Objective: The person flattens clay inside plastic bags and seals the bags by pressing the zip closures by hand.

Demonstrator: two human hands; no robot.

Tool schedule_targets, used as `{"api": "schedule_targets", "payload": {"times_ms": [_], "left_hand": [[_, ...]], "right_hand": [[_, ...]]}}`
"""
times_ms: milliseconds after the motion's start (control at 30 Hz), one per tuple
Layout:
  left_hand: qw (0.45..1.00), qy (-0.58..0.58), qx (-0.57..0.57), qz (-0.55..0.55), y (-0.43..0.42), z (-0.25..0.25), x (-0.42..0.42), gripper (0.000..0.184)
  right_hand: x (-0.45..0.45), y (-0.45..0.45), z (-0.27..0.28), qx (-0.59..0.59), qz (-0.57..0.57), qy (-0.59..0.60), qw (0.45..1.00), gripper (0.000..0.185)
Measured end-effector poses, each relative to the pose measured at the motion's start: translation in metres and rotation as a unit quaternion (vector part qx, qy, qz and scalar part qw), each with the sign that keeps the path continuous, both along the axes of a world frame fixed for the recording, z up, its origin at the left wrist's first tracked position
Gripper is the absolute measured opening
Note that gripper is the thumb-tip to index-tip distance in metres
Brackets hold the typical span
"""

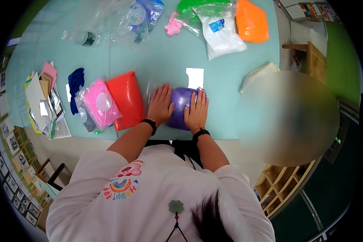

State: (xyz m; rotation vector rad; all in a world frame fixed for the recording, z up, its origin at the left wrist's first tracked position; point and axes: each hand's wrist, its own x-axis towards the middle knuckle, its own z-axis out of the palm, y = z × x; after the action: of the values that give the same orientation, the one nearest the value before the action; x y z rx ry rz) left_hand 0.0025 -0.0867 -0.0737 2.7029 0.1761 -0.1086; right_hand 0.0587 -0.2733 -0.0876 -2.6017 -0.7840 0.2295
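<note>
"Where's the purple bag (180,105)?"

"By the surface's (157,60) near edge. Right hand (196,111) lies open over it, hiding part; left hand (160,104), also open, has its thumb against it."

"Near right corner?"

"Blurred out."

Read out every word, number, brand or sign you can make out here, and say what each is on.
"HAPPY": curved colored letters on the shirt.
Too small or blurred to read: the shirt's other lettering, and the labels on the bottle, white bag and pink bag.
</note>
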Motion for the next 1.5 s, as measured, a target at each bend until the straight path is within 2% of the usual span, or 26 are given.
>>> {"api": "schedule_targets", "payload": {"times_ms": [233, 333, 433, 533, 733, 900, 1000, 1100, 1233, 1500], "left_hand": [[1.000, -0.023, 0.006, -0.001, -0.003, 0.007, 0.001, 0.063], [0.997, 0.015, 0.069, -0.015, -0.010, 0.019, 0.003, 0.062], [0.995, -0.013, 0.076, -0.066, -0.018, 0.009, 0.004, 0.061], [0.999, -0.002, 0.023, -0.034, -0.016, 0.001, 0.000, 0.060], [0.997, 0.021, 0.061, -0.041, -0.017, -0.002, 0.003, 0.062], [0.998, -0.005, 0.052, -0.033, -0.017, -0.003, 0.000, 0.061], [0.998, -0.019, 0.066, -0.006, -0.018, 0.003, -0.008, 0.061], [0.997, 0.007, 0.056, 0.045, -0.018, -0.004, -0.028, 0.062], [0.996, 0.003, 0.069, 0.049, -0.020, -0.011, -0.040, 0.064], [0.997, -0.003, 0.064, 0.049, -0.021, -0.015, -0.040, 0.066]], "right_hand": [[0.000, 0.003, 0.003, 0.017, -0.004, -0.021, 1.000, 0.064], [-0.005, 0.017, 0.025, -0.057, -0.031, -0.017, 0.998, 0.063], [-0.013, 0.033, 0.021, -0.025, -0.020, 0.010, 0.999, 0.061], [-0.009, 0.035, 0.013, -0.017, -0.011, 0.025, 0.999, 0.062], [-0.012, 0.033, 0.008, -0.091, 0.005, 0.007, 0.996, 0.062], [-0.011, 0.032, 0.007, -0.077, 0.007, -0.008, 0.997, 0.061], [-0.017, 0.028, 0.007, -0.023, -0.008, 0.011, 1.000, 0.060], [-0.035, 0.019, 0.011, -0.035, 0.034, 0.012, 0.999, 0.062], [-0.037, 0.017, 0.015, -0.097, 0.052, 0.008, 0.994, 0.064], [-0.036, 0.017, 0.013, -0.083, 0.054, -0.011, 0.995, 0.063]]}}
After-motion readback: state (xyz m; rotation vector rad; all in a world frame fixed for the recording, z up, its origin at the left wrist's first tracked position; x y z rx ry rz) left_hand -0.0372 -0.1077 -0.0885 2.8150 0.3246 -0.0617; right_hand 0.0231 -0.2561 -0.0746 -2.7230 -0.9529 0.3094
